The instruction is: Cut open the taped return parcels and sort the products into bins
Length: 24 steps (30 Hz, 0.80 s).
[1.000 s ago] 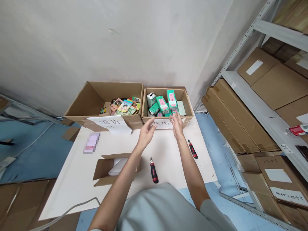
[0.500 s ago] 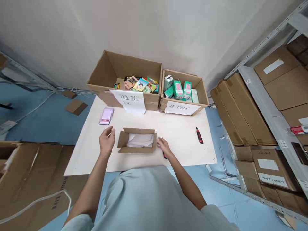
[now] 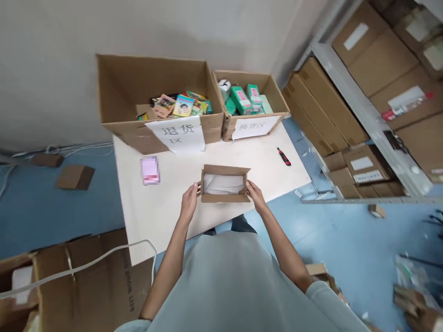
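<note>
A small open cardboard box (image 3: 224, 198) is held between my two hands near the table's front edge. My left hand (image 3: 189, 202) grips its left end, and my right hand (image 3: 255, 195) has its fingers closed on the right end. The top flaps stand spread outward. White sheet-like packing material (image 3: 223, 183) lies inside; whether anything is under it is hidden. I cannot tell if the box touches the table.
On the white table (image 3: 155, 216) lie a phone (image 3: 150, 170) and a red-black utility knife (image 3: 284, 157). Behind stand a large carton (image 3: 138, 138) of colourful small boxes and a carton (image 3: 226, 131) of green boxes, both with paper signs. A loaded shelf (image 3: 332, 60) is at right.
My hands have come onto both ends of the small box, which was standing untouched by my left hand. The head view has turned to the right.
</note>
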Tool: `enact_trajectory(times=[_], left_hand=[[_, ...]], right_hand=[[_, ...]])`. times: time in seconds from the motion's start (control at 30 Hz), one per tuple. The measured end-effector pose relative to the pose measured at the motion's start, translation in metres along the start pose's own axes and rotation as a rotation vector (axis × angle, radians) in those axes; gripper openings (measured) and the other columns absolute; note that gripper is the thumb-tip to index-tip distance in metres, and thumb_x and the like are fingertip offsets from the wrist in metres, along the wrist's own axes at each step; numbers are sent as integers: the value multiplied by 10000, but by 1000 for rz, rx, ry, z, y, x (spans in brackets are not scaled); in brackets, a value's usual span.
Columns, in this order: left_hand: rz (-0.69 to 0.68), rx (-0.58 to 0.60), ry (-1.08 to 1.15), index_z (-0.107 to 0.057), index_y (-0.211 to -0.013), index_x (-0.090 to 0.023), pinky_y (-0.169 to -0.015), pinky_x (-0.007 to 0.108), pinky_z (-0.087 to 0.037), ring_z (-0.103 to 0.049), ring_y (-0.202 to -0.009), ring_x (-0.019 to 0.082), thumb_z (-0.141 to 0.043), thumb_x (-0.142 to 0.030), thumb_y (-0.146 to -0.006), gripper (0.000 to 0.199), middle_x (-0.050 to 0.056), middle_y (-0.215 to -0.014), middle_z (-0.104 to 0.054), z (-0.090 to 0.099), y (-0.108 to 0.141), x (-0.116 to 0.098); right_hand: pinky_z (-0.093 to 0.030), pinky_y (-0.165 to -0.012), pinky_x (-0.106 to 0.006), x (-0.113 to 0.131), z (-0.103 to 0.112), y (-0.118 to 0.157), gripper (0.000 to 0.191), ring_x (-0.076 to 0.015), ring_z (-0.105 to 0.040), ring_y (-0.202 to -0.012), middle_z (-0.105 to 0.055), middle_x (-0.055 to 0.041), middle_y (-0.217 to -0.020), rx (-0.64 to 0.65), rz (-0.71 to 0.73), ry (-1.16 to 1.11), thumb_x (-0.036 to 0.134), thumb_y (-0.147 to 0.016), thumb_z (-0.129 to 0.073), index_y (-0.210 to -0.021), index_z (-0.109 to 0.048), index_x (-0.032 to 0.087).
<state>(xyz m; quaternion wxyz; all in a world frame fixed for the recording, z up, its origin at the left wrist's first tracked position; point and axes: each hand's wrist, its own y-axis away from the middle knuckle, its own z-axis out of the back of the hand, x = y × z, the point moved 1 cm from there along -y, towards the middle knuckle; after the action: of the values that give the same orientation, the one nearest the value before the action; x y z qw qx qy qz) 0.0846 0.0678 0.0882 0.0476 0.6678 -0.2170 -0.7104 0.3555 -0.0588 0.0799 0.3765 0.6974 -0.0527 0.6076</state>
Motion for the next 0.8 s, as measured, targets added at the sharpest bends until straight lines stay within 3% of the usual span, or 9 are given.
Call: enact_trajectory(times=[0.13, 0.3, 0.43, 0.57, 0.7, 0.8], left_hand=[[-103, 234, -61, -774, -1358, -154, -1161, 460, -560, -700, -1370, 343, -526, -889, -958, 873, 201, -1400, -773, -61, -16, -26], [-159, 548, -149, -762, -1384, -166, -1153, 431, -562, -678, -1404, 333, -538, -852, -970, 832, 183, -1452, -755, -175, 6, -38], [-163, 797, -248, -747, -1391, -180, -1192, 428, -541, -656, -1444, 323, -593, -780, -956, 757, 172, -1509, -727, -261, 40, -20], [-47, 995, -320, -719, -1413, -159, -1230, 461, -518, -641, -1479, 329, -662, -630, -938, 671, 193, -1557, -693, -335, 68, 10], [35, 1026, -368, -711, -1409, -161, -1266, 488, -485, -589, -1547, 325, -717, -426, -896, 577, 215, -1651, -613, -394, 88, 34], [22, 992, -398, -740, -1355, -171, -1273, 500, -476, -592, -1543, 323, -754, -406, -882, 528, 216, -1631, -631, -417, 95, 44]], right_hand=[[-578, -1150, -471, 6, 51, 47, 750, -318, -704, -1356, -772, -101, -1443, -259, 56, -111, 725, -856, -802, -1427, -771, 240], [-581, -1127, -472, -5, 138, 110, 693, -303, -736, -1292, -779, -108, -1409, -561, 131, -235, 693, -870, -796, -1395, -780, 240], [-601, -1074, -419, -35, 205, 155, 644, -273, -758, -1226, -804, -105, -1336, -743, 141, -319, 703, -895, -762, -1334, -790, 232], [-599, -1066, -432, -74, 260, 185, 667, -299, -747, -1252, -804, -128, -1344, -926, 90, -370, 703, -878, -737, -1315, -787, 201], [-530, -1185, -473, -111, 302, 201, 723, -329, -631, -1468, -683, -185, -1579, -1114, 37, -409, 627, -863, -728, -1423, -724, 168], [-482, -1241, -467, -132, 322, 204, 692, -321, -585, -1524, -625, -203, -1643, -1194, -34, -421, 578, -848, -721, -1402, -723, 163]])
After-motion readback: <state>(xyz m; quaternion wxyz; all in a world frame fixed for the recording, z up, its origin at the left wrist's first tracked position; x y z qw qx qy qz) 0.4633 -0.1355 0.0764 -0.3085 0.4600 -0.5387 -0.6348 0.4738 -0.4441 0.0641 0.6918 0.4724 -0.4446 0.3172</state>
